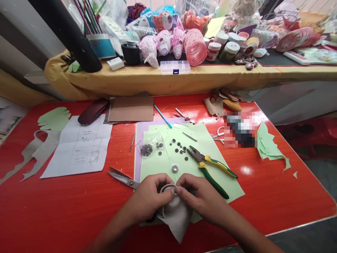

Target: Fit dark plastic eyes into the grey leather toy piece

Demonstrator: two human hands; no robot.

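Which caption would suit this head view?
Left hand and right hand pinch grey material near snap fasteners and combination pliers.

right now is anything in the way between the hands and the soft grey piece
Nothing visible is: the left hand and right hand both already pinch the soft grey piece near its top edge. The round metal disc and the pliers lie beyond it, not between.

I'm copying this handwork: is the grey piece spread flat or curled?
Curled: the grey piece bends into a loop at its top edge, between the left hand and right hand, and a pointed corner juts below.
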